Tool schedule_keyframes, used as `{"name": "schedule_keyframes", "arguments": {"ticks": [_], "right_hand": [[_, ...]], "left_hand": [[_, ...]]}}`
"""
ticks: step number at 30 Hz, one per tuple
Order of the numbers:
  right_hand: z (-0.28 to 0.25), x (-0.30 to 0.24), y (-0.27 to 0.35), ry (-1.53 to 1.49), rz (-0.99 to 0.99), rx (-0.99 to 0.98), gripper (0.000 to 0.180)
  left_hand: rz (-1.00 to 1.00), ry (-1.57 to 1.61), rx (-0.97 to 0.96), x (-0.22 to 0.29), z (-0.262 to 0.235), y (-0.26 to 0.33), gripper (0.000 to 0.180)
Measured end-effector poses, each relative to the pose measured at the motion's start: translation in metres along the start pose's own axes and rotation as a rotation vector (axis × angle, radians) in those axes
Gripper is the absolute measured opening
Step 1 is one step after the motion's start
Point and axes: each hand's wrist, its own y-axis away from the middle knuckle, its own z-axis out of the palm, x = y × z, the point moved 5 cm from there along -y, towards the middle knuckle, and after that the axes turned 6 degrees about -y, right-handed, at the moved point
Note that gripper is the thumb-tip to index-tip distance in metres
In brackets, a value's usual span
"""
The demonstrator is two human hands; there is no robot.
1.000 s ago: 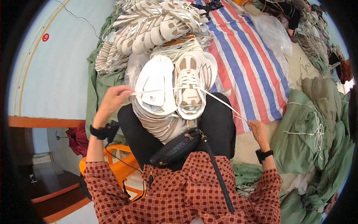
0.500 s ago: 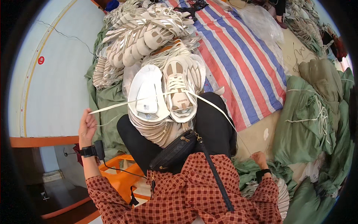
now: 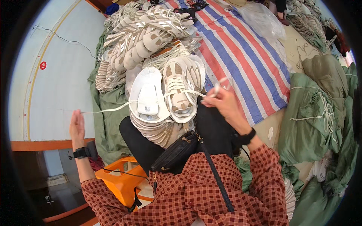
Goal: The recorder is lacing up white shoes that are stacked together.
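Note:
A beige and white sneaker [image 3: 176, 84] stands on a stack of shoe parts between my knees, toe toward me. Its pale shoelace [image 3: 194, 92] runs out to both sides. My right hand [image 3: 224, 105] pinches the lace just right of the shoe, and a blurred loose end sticks up above the fingers. Off to the left, my left hand [image 3: 77, 126] is raised beside the tip of the slack left lace; motion blur hides whether the fingers grip it. Left of the sneaker lies a white insole piece [image 3: 148, 98] on a white, sole-shaped layer of the stack.
Piled shoe uppers [image 3: 135, 41] rise beyond the stack. A striped sheet [image 3: 241, 64] covers the floor to the right, with green sacks [image 3: 305, 124] past it. An orange plastic stool [image 3: 117, 184] stands by my left side. A black pouch [image 3: 175, 154] hangs across my lap.
My right hand has come up from low on the right to beside the shoe and taken hold of the lace. My left hand has moved left, and the left lace has gone slack.

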Motion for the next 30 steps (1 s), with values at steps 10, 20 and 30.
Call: {"name": "schedule_keyframes", "arguments": {"ticks": [10,20,30], "right_hand": [[0.015,0.030,-0.069,0.464,-0.256,0.145,0.020],[0.065,-0.001,-0.052,1.012,-0.559,0.078,0.016],[0.058,0.003,-0.059,0.952,-0.296,0.076,0.018]], "left_hand": [[-0.320,-0.459,-0.742,-0.071,0.242,0.178,0.026],[0.033,-0.930,-0.796,-0.139,0.274,0.190,0.016],[0.549,-1.305,-0.687,-0.138,0.294,0.174,0.015]]}}
